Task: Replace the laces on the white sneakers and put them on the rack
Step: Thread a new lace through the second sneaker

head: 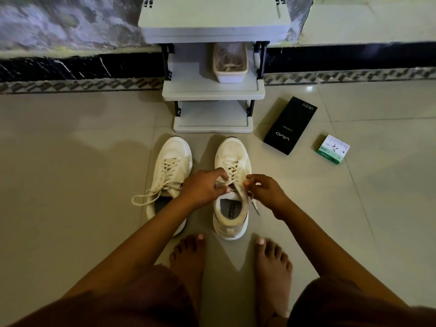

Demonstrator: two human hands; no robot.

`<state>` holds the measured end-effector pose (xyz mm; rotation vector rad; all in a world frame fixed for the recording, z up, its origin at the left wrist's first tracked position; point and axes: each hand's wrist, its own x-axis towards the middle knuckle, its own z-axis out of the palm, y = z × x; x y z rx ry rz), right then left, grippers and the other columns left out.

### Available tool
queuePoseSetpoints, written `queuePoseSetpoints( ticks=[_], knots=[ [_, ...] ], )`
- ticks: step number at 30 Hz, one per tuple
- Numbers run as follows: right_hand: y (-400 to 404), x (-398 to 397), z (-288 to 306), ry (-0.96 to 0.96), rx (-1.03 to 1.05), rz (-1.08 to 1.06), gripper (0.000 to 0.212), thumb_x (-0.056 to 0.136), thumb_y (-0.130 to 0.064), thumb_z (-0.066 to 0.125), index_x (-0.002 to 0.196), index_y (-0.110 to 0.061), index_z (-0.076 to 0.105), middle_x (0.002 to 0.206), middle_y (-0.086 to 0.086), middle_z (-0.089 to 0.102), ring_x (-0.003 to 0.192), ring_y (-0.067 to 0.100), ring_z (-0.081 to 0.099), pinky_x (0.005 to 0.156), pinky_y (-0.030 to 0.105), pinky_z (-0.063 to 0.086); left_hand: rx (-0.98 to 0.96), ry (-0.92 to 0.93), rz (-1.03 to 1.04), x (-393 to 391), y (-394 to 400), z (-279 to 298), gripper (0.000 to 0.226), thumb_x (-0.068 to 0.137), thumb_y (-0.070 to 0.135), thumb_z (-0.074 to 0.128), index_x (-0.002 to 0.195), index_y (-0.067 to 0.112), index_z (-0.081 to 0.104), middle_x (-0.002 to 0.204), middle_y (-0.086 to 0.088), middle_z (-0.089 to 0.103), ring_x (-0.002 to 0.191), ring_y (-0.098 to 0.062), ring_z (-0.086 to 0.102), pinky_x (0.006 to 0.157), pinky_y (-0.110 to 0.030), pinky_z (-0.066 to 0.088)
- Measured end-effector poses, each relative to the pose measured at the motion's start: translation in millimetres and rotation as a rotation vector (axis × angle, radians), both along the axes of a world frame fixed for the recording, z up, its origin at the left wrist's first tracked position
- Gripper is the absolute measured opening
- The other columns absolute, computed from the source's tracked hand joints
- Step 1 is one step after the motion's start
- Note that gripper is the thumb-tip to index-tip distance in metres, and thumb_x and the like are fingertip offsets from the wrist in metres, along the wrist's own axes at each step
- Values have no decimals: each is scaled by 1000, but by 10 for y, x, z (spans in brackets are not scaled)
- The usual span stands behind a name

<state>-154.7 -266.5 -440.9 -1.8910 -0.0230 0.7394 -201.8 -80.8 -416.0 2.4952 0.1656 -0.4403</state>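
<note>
Both grips, left hand (204, 186) and right hand (265, 191), pinch the right sneaker's (232, 185) laces (232, 171) between them.

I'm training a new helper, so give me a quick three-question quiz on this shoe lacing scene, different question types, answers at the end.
1. True or false: both hands are working on the sneaker nearer the black box.
2. What sits on the rack's middle shelf? A) tray of laces B) a sneaker C) a green box
3. Fill in: the other sneaker's lace ends lie loose on the ____.

Key:
1. True: left hand and right hand pinch laces on the right sneaker.
2. A, the tray on the rack.
3. Floor, beside the left sneaker.
</note>
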Motion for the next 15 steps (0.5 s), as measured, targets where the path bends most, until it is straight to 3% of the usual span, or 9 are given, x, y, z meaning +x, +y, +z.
queuePoseSetpoints(
  ticks=[2, 5, 8, 12, 15],
  knots=[
    [-30, 6, 23, 135, 118, -102, 21, 94, -19, 56, 100, 1, 61, 133, 8, 52, 107, 25, 55, 95, 40, 48, 13, -1, -11, -4, -14, -1, 33, 84, 48, 61, 112, 32, 57, 110, 1, 66, 100, -19, 60, 81, -34, 51],
    [-38, -22, 22, 129, 98, -132, 20, 92, -21, 59, 98, -2, 63, 129, 8, 55, 102, 23, 57, 94, 39, 49, 13, 18, -15, 2, -25, 30, 33, 85, 45, 61, 113, 30, 57, 113, 0, 65, 102, -20, 59, 83, -34, 50],
    [-9, -60, 1, -117, -105, -8, 20, 87, -30, 65, 93, -12, 59, 115, 2, 55, 103, 20, 56, 86, 32, 47, -74, 53, 1, 26, -1, 87, 26, 93, 34, 53, 113, 17, 56, 117, -5, 62, 102, -23, 58, 84, -33, 47],
    [-26, -129, 25, -487, -262, 65, 37, 76, -38, 75, 99, -17, 55, 99, -6, 47, 84, 8, 49, 61, 17, 37, -167, 13, 100, 30, 46, 186, 25, 98, 14, 39, 102, 4, 61, 108, -12, 64, 98, -27, 59, 81, -28, 44],
    [-33, -181, 34, -553, -310, 159, 30, 77, -34, 75, 94, -17, 58, 88, -4, 56, 74, 10, 50, 56, 15, 34, -118, -46, 43, 15, 53, 224, 26, 96, 4, 39, 103, 2, 64, 110, -14, 62, 102, -24, 57, 83, -24, 40]
  ],
)
